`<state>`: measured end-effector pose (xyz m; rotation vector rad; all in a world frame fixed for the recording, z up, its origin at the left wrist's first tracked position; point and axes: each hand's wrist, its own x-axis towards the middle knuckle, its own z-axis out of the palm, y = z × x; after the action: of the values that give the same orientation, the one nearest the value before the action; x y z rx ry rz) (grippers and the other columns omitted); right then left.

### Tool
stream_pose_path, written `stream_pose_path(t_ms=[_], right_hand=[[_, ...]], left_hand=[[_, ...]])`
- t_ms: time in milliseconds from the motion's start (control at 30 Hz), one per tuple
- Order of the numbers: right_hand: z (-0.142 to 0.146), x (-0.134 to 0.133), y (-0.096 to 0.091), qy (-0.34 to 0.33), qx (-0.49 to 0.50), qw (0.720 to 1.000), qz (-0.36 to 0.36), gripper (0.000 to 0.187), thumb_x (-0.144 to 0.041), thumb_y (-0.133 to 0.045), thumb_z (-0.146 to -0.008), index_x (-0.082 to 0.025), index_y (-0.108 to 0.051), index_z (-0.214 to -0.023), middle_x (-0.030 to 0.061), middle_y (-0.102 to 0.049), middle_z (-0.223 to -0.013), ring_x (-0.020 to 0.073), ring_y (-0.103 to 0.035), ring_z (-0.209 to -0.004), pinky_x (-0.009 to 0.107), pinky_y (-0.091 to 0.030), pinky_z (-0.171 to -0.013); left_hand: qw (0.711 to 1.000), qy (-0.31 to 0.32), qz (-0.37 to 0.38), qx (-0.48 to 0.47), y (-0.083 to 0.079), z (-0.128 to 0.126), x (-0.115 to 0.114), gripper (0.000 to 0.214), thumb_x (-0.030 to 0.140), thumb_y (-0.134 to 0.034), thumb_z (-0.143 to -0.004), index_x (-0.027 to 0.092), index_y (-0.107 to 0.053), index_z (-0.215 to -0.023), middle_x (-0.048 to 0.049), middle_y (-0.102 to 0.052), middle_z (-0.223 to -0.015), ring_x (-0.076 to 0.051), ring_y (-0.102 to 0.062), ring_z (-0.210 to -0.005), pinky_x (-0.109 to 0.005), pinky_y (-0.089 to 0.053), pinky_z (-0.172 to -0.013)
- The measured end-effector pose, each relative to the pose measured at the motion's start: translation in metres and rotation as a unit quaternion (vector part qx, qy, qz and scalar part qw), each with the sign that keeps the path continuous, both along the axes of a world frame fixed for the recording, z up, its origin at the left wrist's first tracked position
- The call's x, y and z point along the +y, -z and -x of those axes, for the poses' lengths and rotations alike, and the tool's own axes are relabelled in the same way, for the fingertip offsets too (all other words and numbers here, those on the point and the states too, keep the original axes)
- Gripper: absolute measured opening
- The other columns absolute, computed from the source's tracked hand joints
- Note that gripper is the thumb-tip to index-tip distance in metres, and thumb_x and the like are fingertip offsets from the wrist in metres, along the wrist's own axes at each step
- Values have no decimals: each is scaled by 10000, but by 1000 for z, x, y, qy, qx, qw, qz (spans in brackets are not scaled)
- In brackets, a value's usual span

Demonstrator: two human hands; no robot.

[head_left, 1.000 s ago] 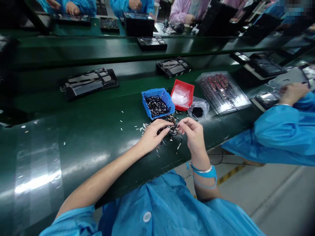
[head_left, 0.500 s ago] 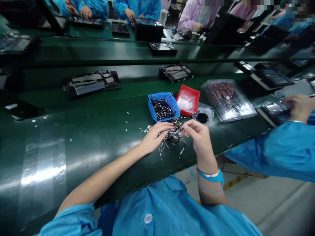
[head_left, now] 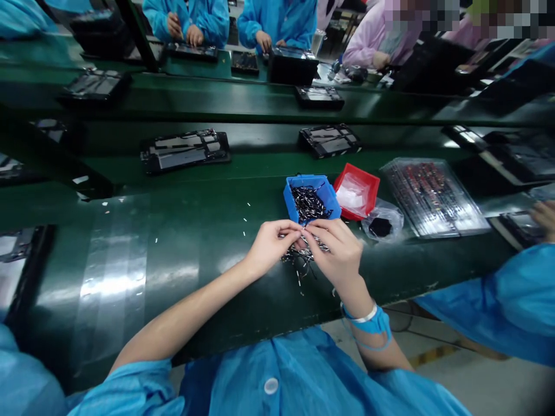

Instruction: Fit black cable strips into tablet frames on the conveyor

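My left hand [head_left: 272, 245] and my right hand [head_left: 337, 249] meet at the fingertips, both closed in a pinch. Whatever sits between them is too small to make out. Under and just in front of the fingers lies a loose pile of thin dark cables with shiny ends [head_left: 300, 267], partly covered by my hands. Right behind my fingertips stands a blue bin [head_left: 333, 211], filled with similar short black pieces. A blue wrist strap [head_left: 378, 322] is around my right wrist.
Right of the blue bin are a red bin [head_left: 372, 193] holding clear plastic, a plastic bag [head_left: 393, 222] with something black, and clear trays [head_left: 466, 222] of small parts. Phone-like units [head_left: 186, 150] lie along the green bench [head_left: 208, 214]. Co-workers sit opposite and at both sides.
My hands were apart over the pile; now their fingertips have come together near the blue bin. The whole view has shifted, so the bench things appear farther right and slightly lower.
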<state>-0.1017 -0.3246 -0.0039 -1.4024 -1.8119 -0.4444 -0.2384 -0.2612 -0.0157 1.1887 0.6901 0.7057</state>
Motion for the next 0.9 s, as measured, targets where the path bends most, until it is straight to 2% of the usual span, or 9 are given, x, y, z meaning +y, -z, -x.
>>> stream_pose_path(t_ms=[100, 200, 367, 433, 500, 567, 600, 767, 900], right_hand=[[2, 3, -3, 11, -24, 1000, -8, 89, -134, -617, -843, -203, -671, -855, 63, -727, -822, 169, -643, -740, 309, -535, -670], [5, 6, -4, -19, -35, 999, -3, 113, -116, -608, -844, -192, -678, -889, 71, -735, -842, 170, -647, -751, 305, -546, -671], [-2, 13, 1, -18, -46, 999, 16, 133, -136, -585, -853, -208, -697, -864, 46, -740, -798, 162, -657, -711, 295, -543, -644], [-12, 20, 5, 6, -29, 999, 24, 139, -158, -577, -855, -214, -699, -820, 34, -738, -761, 161, -664, -694, 297, -539, -644], [-23, 28, 8, 63, -10, 998, 24, 162, -174, -554, -864, -214, -704, -821, 29, -735, -738, 165, -668, -674, 304, -531, -636], [-29, 33, 9, 116, 1, 993, 19, 193, -166, -525, -876, -212, -713, -891, 36, -745, -779, 172, -675, -692, 308, -523, -630], [-29, 33, 9, 117, 7, 993, 18, 201, -161, -523, -879, -210, -712, -927, 43, -750, -812, 176, -679, -719, 310, -524, -638], [-2, 18, 3, -23, 18, 998, 53, 137, -180, -579, -877, -212, -708, -846, 45, -734, -802, 166, -655, -753, 305, -535, -679], [9, 12, 2, -19, -7, 998, 60, 154, -160, -559, -878, -203, -690, -808, 50, -726, -785, 165, -638, -746, 296, -526, -668]], left_hand=[[1000, -10, -1, -1, -5, 1, 2, 95, 110, -587, -793, 117, -670, -748, -17, -656, -605, -109, -612, -555, -188, -463, -522], [1000, -17, -2, 1, -7, 3, 4, 121, 99, -586, -796, 124, -683, -728, -10, -651, -603, -110, -615, -570, -202, -492, -567], [1000, -6, 8, 16, -1, 3, 8, 200, 5, -576, -748, 118, -716, -835, -21, -689, -657, -112, -635, -582, -191, -489, -548], [999, 9, 22, 22, 3, 3, 11, 209, 21, -574, -760, 97, -706, -903, -51, -708, -686, -125, -642, -553, -186, -466, -472], [999, 17, 36, 24, 7, 4, 14, 227, 58, -553, -800, 71, -675, -991, -92, -724, -742, -144, -665, -568, -182, -455, -422], [999, 16, 46, 23, 8, 5, 17, 279, 72, -519, -835, 53, -624, -1093, -121, -731, -804, -157, -691, -623, -185, -482, -432], [998, 15, 50, 22, 8, 5, 17, 304, 73, -508, -846, 49, -596, -1136, -127, -731, -826, -161, -699, -652, -190, -502, -452], [1000, 8, 17, 10, 3, 6, 13, 377, 53, -524, -832, 88, -546, -1206, -69, -719, -826, -131, -679, -666, -202, -548, -543], [995, -1, -92, 24, 2, 6, 6, 391, 30, -498, -823, 149, -592, -1184, -20, -707, -811, -91, -638, -625, -186, -536, -592]])
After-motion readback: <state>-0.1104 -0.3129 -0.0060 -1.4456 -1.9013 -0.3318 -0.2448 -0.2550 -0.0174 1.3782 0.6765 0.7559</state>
